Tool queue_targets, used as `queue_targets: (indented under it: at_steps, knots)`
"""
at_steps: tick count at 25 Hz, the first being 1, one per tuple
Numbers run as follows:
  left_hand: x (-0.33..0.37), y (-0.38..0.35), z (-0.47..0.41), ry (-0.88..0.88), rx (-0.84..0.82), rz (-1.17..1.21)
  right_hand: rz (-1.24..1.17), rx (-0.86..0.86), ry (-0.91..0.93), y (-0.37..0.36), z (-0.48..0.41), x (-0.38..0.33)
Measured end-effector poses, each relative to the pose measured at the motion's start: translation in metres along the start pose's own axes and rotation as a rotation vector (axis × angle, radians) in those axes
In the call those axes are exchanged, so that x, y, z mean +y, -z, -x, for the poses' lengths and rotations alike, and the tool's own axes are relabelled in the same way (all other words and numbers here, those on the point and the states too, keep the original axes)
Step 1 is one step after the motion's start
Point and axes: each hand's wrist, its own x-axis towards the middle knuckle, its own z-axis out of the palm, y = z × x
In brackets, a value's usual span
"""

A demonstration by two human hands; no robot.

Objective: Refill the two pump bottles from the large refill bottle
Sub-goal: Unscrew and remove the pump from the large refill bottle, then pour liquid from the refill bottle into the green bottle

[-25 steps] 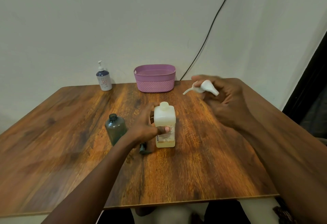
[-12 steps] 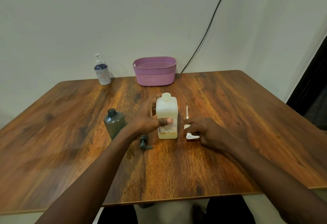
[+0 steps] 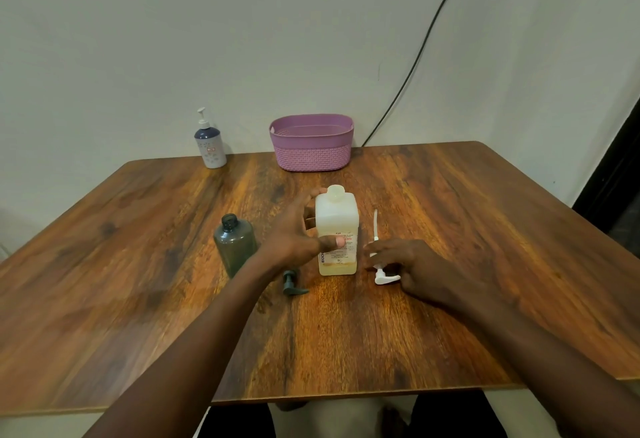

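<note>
Left hand (image 3: pixel 294 239) clamped around uncapped refill bottle (image 3: pixel 337 219) upright at bench (image 3: pixel 138 264) centre, right hand (image 3: pixel 433 271) fingers relaxed and apart, resting on white pump (image 3: pixel 385 278) lying just beside it, open grey bottle (image 3: pixel 233 247) at left

Gripping the upright refill bottle (image 3: pixel 336 221) with the left hand (image 3: pixel 294 240); resting the right hand (image 3: pixel 436 271) on the white pump (image 3: pixel 385 278), flat on the surface (image 3: pixel 450 333) just beside.

Room fittings, as seen from the head camera:
- Wall (image 3: pixel 242 39): plain off-white, unmarked, softly and evenly lit.
- Cable (image 3: pixel 426 42): black, running diagonally down the wall to the counter's far edge.
- Counter (image 3: pixel 450 299): brown wood-grain top with rounded corners, set against the wall.
- Dark opening (image 3: pixel 620 178): at the right edge.
- Floor (image 3: pixel 52 429): pale strip at lower left.
</note>
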Motion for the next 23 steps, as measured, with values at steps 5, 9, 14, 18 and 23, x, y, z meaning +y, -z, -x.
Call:
queue_targets:
  at_steps: [5,9,14,18,23]
  knots:
    - [0.0,0.007,0.012,-0.059,0.04,-0.082,-0.21,0.336,-0.065,0.005,-0.001,-0.025]
    - [0.0,0.038,0.038,-0.241,0.198,-0.347,-0.395,0.397,-0.139,0.01,-0.024,-0.048]
    - [-0.017,0.087,0.058,-0.211,0.341,-0.549,-0.678,0.283,-0.209,-0.003,-0.052,-0.057]
    - [-0.049,0.096,0.063,-0.064,0.318,-0.466,-0.709,0.34,-0.219,-0.009,-0.062,-0.062]
    - [-0.069,0.086,0.069,-0.009,0.379,-0.259,-0.691,0.402,-0.243,-0.01,-0.067,-0.06]
